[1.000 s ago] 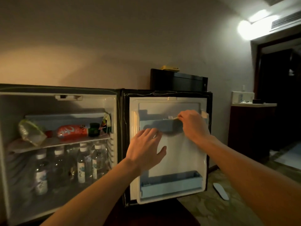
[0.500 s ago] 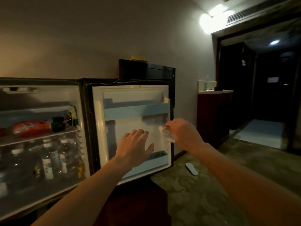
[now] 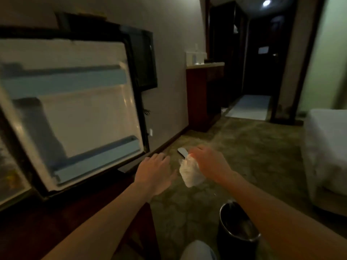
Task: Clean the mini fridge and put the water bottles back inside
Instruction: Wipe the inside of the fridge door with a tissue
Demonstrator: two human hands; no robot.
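The mini fridge's open door (image 3: 84, 113) fills the left of the head view, white inside with two pale blue shelf rails. Only a blurred sliver of the fridge interior (image 3: 9, 177) shows at the far left edge; the water bottles are out of view. My right hand (image 3: 210, 164) holds a crumpled white tissue (image 3: 190, 173) out over the carpet, right of the door's lower corner. My left hand (image 3: 155, 173) is empty with its fingers spread, just off the door's bottom right corner and touching nothing.
A dark round waste bin (image 3: 236, 228) stands on the carpet below my right forearm. A white slipper (image 3: 183, 152) lies by the skirting board. A dark wooden counter (image 3: 204, 94) stands further along the wall, and a white bed edge (image 3: 326, 147) is at the right.
The view has swung right and down, away from the fridge interior. Both hands have come off the door and dropped low, the right one carrying the tissue out over the floor.
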